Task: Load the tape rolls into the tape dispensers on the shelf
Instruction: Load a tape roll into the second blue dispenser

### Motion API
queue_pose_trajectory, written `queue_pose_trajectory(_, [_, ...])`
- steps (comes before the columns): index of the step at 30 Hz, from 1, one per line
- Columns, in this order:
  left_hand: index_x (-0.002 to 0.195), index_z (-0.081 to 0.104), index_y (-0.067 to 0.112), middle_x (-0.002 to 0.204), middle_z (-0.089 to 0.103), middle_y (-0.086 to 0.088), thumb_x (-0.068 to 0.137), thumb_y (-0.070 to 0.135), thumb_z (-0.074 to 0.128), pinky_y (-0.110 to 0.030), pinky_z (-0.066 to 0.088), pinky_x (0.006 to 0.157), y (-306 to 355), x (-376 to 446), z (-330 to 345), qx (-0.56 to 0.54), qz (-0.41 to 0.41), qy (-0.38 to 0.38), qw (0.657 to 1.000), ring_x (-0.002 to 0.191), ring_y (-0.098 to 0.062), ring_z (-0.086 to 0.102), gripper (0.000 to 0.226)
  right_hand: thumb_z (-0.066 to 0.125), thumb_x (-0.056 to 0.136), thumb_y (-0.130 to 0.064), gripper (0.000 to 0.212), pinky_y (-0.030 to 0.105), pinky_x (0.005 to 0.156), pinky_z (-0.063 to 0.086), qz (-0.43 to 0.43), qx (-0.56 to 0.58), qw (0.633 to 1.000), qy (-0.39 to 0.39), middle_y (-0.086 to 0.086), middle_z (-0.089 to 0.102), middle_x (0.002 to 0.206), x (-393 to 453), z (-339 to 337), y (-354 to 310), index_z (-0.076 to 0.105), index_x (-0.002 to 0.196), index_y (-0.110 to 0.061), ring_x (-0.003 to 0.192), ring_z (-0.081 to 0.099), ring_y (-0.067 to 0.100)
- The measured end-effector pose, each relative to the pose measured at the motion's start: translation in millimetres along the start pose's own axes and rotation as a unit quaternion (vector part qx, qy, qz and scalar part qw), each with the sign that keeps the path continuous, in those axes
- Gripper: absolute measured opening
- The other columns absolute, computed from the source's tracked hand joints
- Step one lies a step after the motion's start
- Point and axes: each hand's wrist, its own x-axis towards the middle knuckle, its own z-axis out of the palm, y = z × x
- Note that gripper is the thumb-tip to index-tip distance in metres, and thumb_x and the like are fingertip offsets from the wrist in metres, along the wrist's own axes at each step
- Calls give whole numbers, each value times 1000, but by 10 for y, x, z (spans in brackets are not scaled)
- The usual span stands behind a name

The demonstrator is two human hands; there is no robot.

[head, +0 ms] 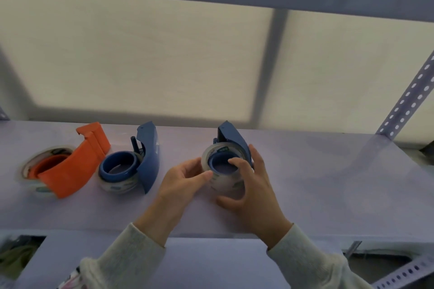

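Three tape dispensers lie in a row on the pale shelf (328,183). The orange dispenser (75,166) at the left has a clear tape roll (30,171) around its hub. In the middle, a blue dispenser (141,159) also carries a roll. The right blue dispenser (234,141) holds a clear tape roll (225,185) on its blue hub. My left hand (185,180) pinches that roll's left rim. My right hand (249,183) wraps the roll from the right, index finger on the hub and thumb under the roll.
A perforated metal upright (408,98) rises at the right rear corner of the shelf. A translucent panel backs the shelf, and another shelf board runs overhead. A lower level with clutter shows at the bottom left (16,258).
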Motion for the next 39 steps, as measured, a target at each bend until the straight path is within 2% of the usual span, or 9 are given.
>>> queue_pose_trajectory(3, [128, 56, 17, 116, 69, 2, 87, 9, 65, -19, 53, 84, -72, -23, -51, -2, 4, 38, 999, 104, -5, 65, 42, 68, 66, -59, 66, 40, 108, 41, 9, 27, 999, 30, -4, 18, 155, 0, 67, -46, 40, 124, -44, 134, 35, 17])
queue_pose_trajectory(6, [124, 56, 21, 117, 67, 7, 89, 9, 63, -18, 53, 85, -91, -64, -58, 19, 23, 34, 999, 105, -2, 64, 38, 72, 72, -52, 62, 39, 109, 41, 33, 51, 997, 39, 0, 24, 154, 25, 64, -56, 45, 126, -39, 134, 34, 14])
queue_pose_trajectory(11, [135, 47, 23, 136, 47, 11, 87, 20, 65, -19, 41, 101, -51, -203, -137, 198, 112, 69, 971, 123, -5, 47, 51, 70, 82, -41, 52, 40, 105, 44, 73, 120, 989, 37, -15, 44, 135, 108, -7, -71, 45, 127, -41, 123, 43, 5])
queue_pose_trajectory(15, [120, 57, 23, 132, 52, 6, 90, 22, 59, -34, 45, 101, 99, -280, -561, 271, 285, 205, 896, 120, -12, 51, 30, 64, 86, -43, 54, 41, 98, 50, 134, 185, 973, 22, -14, 56, 127, 176, 16, -95, 37, 133, -46, 114, 57, 11])
queue_pose_trajectory(18, [121, 58, 16, 137, 51, -5, 91, 24, 56, -42, 36, 107, 49, -165, -1003, 308, 245, 324, 860, 129, -21, 39, 31, 60, 92, -35, 52, 35, 96, 49, 142, 163, 975, 41, -12, 57, 125, 181, 72, -151, 35, 137, -42, 112, 58, 12])
queue_pose_trajectory(22, [137, 46, 16, 149, 39, -10, 97, 33, 46, -45, 24, 115, -98, -27, -1233, 336, 100, 265, 898, 140, -25, 28, 44, 57, 94, -28, 46, 31, 94, 46, 154, 147, 975, 69, -7, 57, 127, 148, 129, -202, 40, 136, -35, 114, 56, 13])
queue_pose_trajectory(28, [132, 55, 11, 146, 45, -11, 89, 36, 37, -47, 29, 113, -182, 58, -1204, 364, 114, 188, 905, 136, -27, 36, 52, 53, 96, -21, 43, 23, 82, 41, 175, 151, 969, 91, -6, 57, 121, 165, 162, -257, 41, 134, -34, 106, 56, 13])
queue_pose_trajectory(34, [128, 58, 10, 145, 45, -12, 88, 29, 37, -50, 34, 110, -259, 169, -1112, 380, 131, 152, 903, 136, -29, 36, 49, 51, 96, -19, 41, 25, 86, 40, 181, 147, 966, 114, -6, 56, 122, 187, 205, -261, 42, 133, -33, 108, 55, 14])
queue_pose_trajectory(39, [140, 43, 18, 155, 31, -7, 91, 31, 31, -43, 14, 119, -158, 125, -1071, 421, 129, 144, 886, 144, -25, 21, 52, 55, 94, -29, 44, 32, 97, 42, 174, 94, 976, 94, -3, 51, 128, 175, 160, -258, 41, 136, -33, 118, 50, 17])
